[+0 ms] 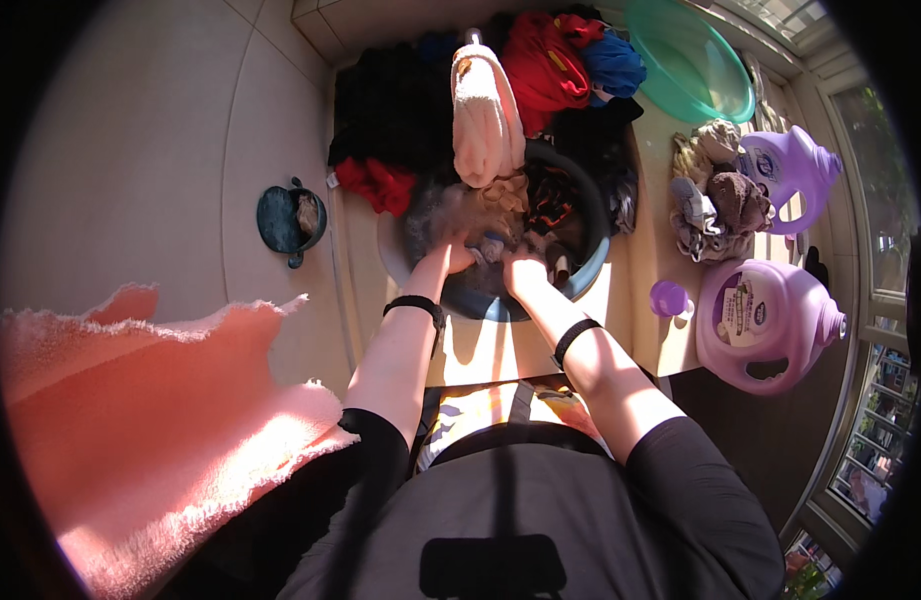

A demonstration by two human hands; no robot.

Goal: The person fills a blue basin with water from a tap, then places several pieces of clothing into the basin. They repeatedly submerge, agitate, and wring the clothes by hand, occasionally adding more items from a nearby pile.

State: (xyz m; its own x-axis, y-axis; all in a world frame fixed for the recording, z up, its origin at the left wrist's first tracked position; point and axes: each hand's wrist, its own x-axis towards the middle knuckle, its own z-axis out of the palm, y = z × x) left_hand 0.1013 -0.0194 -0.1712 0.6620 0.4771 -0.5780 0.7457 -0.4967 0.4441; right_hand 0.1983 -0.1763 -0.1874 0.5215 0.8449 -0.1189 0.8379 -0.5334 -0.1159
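A blue-rimmed basin [591,276] of sudsy water stands before me, with wet laundry in it. My left hand [454,253] is inside the basin, its fingers closed at a pale wet cloth [492,247] with a bluish patch. Across from it, my right hand [525,264] grips the other side of that cloth; suds and shade partly hide the fingertips of both. Tan fabric [505,193] lies beyond my hands, and a dark garment with orange marks [554,201] soaks to the right. A pale pink towel [486,120] hangs over the basin's far side.
Dark clothes [389,97], a red garment [546,67] and blue cloth [614,64] are heaped behind the basin. A green basin [689,67], crumpled socks [719,199], two purple detergent jugs [794,176] [764,326] and a purple cap [668,298] stand right. Pink towelling [160,390] hangs left.
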